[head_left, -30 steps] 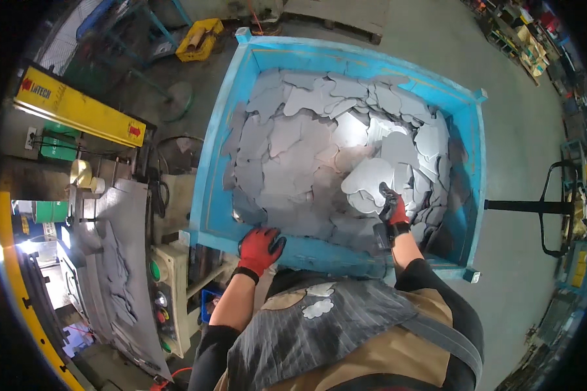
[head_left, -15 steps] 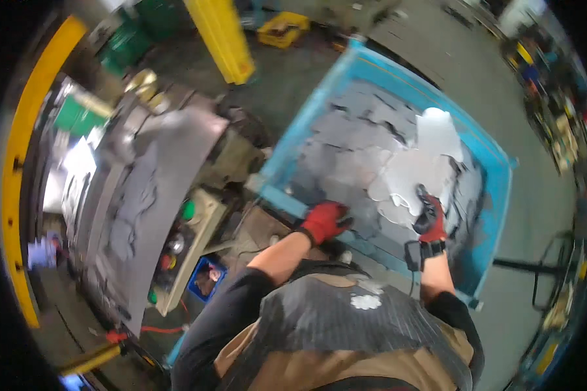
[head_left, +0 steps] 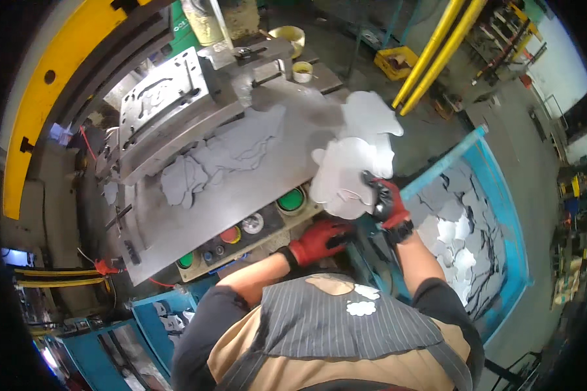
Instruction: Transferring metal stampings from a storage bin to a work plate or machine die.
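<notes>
My right hand (head_left: 388, 203), in a red and black glove, grips several thin grey metal blanks (head_left: 346, 176) with irregular rounded outlines. They fan out over the right end of the steel table (head_left: 209, 234). My left hand (head_left: 319, 242), gloved alike, is low beside the front control panel (head_left: 244, 236); its fingers are loosely apart with nothing seen in them. More flat grey blanks (head_left: 231, 153) lie overlapping on the table. At the right, the blue bin (head_left: 512, 228) holds many similar pieces.
A metal die block (head_left: 166, 94) stands at the table's back, near a yellow press frame (head_left: 29, 124). Green and red buttons sit on the panel. Yellow posts (head_left: 437, 58) rise beyond the table, near a yellow crate (head_left: 398, 62). Blue containers (head_left: 160, 319) stand at lower left.
My right hand has lifted the blanks out of the bin and carried them left to the table. The view has swung left, and my left hand has moved from the bin's edge to near the panel.
</notes>
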`<action>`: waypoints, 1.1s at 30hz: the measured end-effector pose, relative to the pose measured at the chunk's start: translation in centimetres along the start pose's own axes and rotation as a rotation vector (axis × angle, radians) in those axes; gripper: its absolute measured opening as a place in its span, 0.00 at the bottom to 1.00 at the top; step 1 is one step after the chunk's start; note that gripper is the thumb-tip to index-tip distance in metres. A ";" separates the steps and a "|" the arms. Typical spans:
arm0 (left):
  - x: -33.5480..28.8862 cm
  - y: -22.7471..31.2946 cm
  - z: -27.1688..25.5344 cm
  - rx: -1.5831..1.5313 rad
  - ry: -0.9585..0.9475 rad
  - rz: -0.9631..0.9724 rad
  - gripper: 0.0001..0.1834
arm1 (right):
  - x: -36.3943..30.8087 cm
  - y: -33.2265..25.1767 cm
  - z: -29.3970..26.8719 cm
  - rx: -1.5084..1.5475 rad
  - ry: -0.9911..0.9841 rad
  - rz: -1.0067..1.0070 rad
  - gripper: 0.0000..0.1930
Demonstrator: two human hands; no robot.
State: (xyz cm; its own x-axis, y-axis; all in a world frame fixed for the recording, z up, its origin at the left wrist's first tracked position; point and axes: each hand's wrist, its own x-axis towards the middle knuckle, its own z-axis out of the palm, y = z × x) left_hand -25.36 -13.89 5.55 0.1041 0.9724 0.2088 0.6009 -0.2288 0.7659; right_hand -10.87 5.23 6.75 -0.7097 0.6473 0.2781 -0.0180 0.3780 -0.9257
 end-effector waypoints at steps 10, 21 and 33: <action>-6.2 -4.7 -7.9 0.132 0.361 -0.286 0.25 | 20.3 2.8 15.6 0.833 -0.211 0.588 0.16; 3.5 -8.0 -13.6 0.555 0.451 -0.280 0.30 | 28.3 -0.5 17.4 -0.732 -0.369 0.152 0.42; 14.3 1.9 6.8 0.235 -0.092 0.130 0.29 | -6.0 -2.0 -11.1 0.355 0.188 0.521 0.21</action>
State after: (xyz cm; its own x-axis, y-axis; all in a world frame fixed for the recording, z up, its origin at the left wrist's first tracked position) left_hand -17.37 -0.13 5.85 0.2578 0.9379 0.2320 0.7437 -0.3459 0.5721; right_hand 1.21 7.95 9.76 -0.5539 0.8032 -0.2192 0.0411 -0.2365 -0.9708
